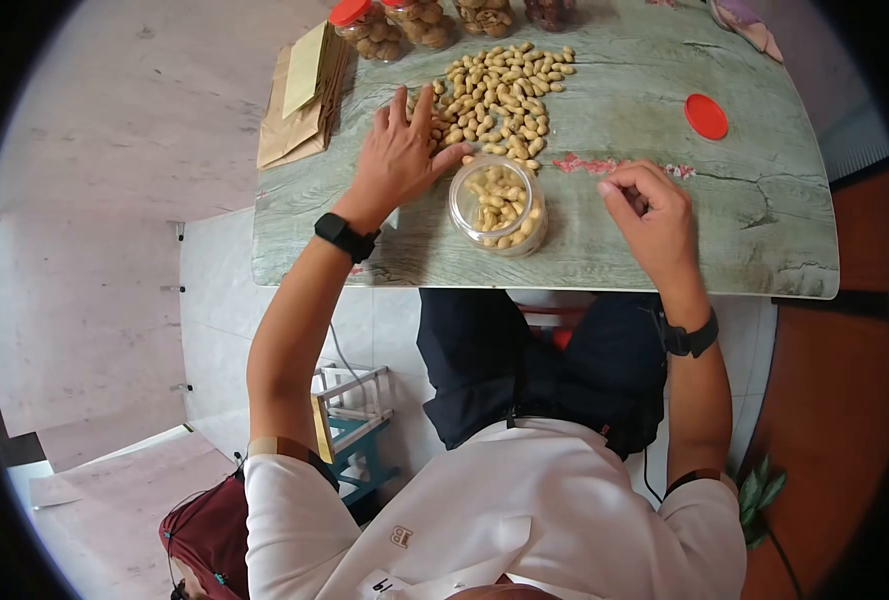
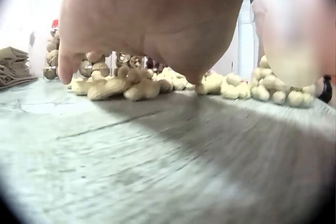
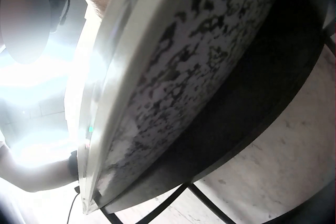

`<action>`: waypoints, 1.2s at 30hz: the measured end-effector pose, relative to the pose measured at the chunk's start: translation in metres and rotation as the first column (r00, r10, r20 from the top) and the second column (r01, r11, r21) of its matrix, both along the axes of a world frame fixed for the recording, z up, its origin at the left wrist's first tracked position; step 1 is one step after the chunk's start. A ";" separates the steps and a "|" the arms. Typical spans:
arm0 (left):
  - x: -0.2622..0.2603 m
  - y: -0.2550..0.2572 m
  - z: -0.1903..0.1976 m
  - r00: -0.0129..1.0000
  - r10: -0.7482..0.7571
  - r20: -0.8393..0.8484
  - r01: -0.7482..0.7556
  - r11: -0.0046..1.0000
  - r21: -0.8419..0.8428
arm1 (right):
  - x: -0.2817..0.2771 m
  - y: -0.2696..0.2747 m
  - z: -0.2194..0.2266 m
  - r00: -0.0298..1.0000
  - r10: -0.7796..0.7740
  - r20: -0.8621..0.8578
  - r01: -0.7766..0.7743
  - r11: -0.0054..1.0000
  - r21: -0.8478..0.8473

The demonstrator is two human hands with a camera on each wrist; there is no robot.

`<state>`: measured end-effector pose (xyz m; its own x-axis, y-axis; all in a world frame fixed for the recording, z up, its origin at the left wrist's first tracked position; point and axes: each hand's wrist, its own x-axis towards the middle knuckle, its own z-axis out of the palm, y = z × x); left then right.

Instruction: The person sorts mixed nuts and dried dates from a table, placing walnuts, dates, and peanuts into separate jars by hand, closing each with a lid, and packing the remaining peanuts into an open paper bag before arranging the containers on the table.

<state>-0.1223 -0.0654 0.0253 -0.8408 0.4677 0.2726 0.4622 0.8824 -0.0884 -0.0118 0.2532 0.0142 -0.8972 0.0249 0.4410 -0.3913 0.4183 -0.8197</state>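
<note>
Unshelled peanuts [image 1: 509,90] lie spread over the grey-green wooden-look table [image 1: 364,270]. The left hand [image 1: 401,150] is palm down with fingers spread at the left side of the peanuts; in the left wrist view this hand [image 2: 157,19] arches over several peanuts [image 2: 142,87], its fingertips low by the tabletop. An open clear jar [image 1: 472,232], partly filled with peanuts, stands between the hands near the front edge. To the jar's right, the right hand [image 1: 654,215] has loosely curled fingers, thumb near the index finger, and nothing visible in it.
A red lid [image 1: 706,117] lies at the right. Red-lidded jar [image 1: 369,35] and several other filled jars line the far edge. Brown paper bags [image 1: 299,120] lie at the left, and a pink cloth [image 1: 749,25] at the far right corner. The right wrist view shows mostly the table's underside [image 3: 184,61].
</note>
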 end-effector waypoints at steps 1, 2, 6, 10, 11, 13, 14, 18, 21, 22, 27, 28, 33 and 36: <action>-0.005 0.000 -0.001 1.000 0.000 -0.001 0.000 1.000 0.003 | 0.000 0.001 0.000 1.000 0.001 0.013 0.000 1.000 -0.010; -0.009 0.001 -0.001 1.000 -0.025 0.007 0.025 1.000 -0.012 | 0.000 0.001 0.001 1.000 0.000 0.013 0.000 1.000 -0.009; -0.019 0.002 -0.005 0.992 -0.126 0.011 0.126 0.992 0.027 | 0.000 0.001 0.001 1.000 -0.005 0.013 0.005 1.000 0.007; -0.019 0.007 -0.004 0.988 -0.156 0.016 0.155 0.987 0.050 | 0.000 0.001 0.001 1.000 0.005 -0.011 -0.005 1.000 0.006; -0.019 0.010 -0.003 0.988 -0.147 0.039 0.146 0.989 0.023 | 0.000 0.000 0.000 1.000 0.006 -0.010 -0.006 1.000 0.005; -0.020 0.013 -0.003 0.989 -0.139 0.060 0.139 0.990 -0.004 | 0.000 0.000 0.000 1.000 -0.003 0.004 0.003 1.000 0.006; -0.020 0.013 -0.004 0.988 -0.155 0.026 0.155 0.988 -0.001 | 0.000 0.000 0.000 1.000 -0.004 0.004 0.004 1.000 0.007; -0.028 0.012 -0.006 0.990 -0.128 0.057 0.123 0.989 0.085 | 0.000 0.001 0.000 1.000 -0.010 0.005 0.010 1.000 0.014; -0.037 0.009 -0.006 0.990 -0.139 0.018 0.112 0.859 0.500 | 0.000 0.001 0.001 1.000 -0.014 0.013 0.014 1.000 0.009; -0.040 0.007 -0.005 0.990 -0.140 0.019 0.112 0.859 0.500 | 0.000 0.001 0.000 1.000 -0.009 0.014 0.009 1.000 0.005; -0.045 0.005 0.018 0.520 -0.668 0.532 -0.797 -0.155 0.584 | -0.001 0.001 0.000 1.000 0.006 -0.004 -0.006 1.000 -0.001; -0.048 0.001 0.015 0.461 -0.748 0.477 -0.847 -0.212 0.487 | -0.001 0.001 0.000 1.000 0.010 -0.002 -0.010 1.000 0.004; -0.043 0.008 0.015 0.424 -0.819 0.386 -0.896 -0.319 0.308 | -0.001 0.001 0.000 1.000 0.002 0.019 -0.002 1.000 0.007; -0.041 0.011 0.018 0.449 -0.816 0.365 -0.888 -0.361 0.285 | -0.001 0.001 0.001 1.000 0.001 0.021 -0.001 1.000 0.010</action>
<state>-0.1631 -0.0543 0.0431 -0.8202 0.3939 -0.4149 -0.5671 -0.6555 0.4987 -0.0127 0.2542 0.0151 -0.9064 0.0193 0.4221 -0.3744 0.4263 -0.8235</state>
